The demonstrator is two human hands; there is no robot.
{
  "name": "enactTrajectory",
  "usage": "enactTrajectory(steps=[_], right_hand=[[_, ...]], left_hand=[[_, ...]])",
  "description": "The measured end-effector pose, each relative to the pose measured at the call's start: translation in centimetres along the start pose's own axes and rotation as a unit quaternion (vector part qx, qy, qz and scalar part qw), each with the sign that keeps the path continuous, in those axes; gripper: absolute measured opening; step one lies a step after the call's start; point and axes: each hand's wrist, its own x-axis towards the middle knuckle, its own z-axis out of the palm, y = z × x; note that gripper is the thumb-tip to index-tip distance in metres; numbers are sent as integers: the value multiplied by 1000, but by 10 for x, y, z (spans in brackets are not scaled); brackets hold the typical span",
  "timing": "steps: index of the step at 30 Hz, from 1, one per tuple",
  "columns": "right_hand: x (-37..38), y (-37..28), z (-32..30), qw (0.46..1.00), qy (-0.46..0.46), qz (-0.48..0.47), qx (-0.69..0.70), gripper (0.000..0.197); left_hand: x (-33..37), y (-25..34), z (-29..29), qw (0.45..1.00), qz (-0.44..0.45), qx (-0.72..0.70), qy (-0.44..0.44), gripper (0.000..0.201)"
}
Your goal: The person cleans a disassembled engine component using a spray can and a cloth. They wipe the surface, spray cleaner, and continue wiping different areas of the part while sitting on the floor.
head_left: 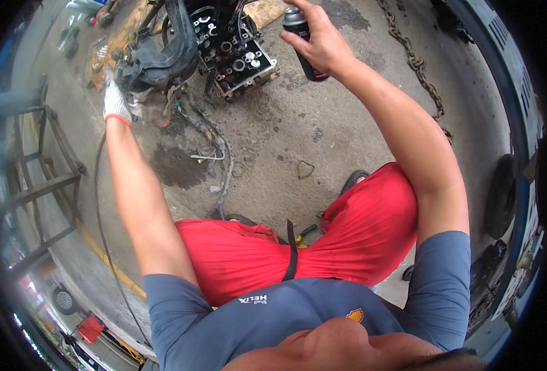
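My right hand (326,43) is wrapped round a black spray can (307,59) with a silver top, the index finger up on its nozzle. The can is held to the right of an engine cylinder head (242,68), which has open round ports and a metal rim. My left hand (116,102), in a white knit glove with an orange cuff, grips the near left side of a black plastic engine part (162,59) with a thick curved duct. That part hides some of the fingers. Wires and a hose (224,154) trail from beneath it along the floor.
A rusty chain (415,62) lies on the concrete floor at the right. At the left stands a dark metal frame (32,191). Cardboard (264,11) lies behind the engine. A green loop (305,169) and a screwdriver-like tool (307,232) lie near my feet.
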Motion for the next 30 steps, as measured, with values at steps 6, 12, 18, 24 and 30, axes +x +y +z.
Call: enactTrajectory(steps=[6, 12, 18, 24, 30], right_hand=[[1, -5, 4, 999, 31, -33, 19, 67], [0, -2, -1, 999, 8, -30, 17, 66], [-7, 2, -3, 998, -52, -25, 16, 66], [-2, -2, -4, 997, 9, -79, -7, 64], [1, -7, -6, 993, 41, -110, -1, 64]], left_hand=[[26, -7, -19, 1000, -22, 14, -8, 72], [16, -9, -6, 999, -38, -11, -32, 74], [23, -10, -16, 997, -68, 9, -31, 76], [21, -9, -17, 998, -65, 13, -20, 74], [17, -6, -15, 998, -54, 33, -13, 72]])
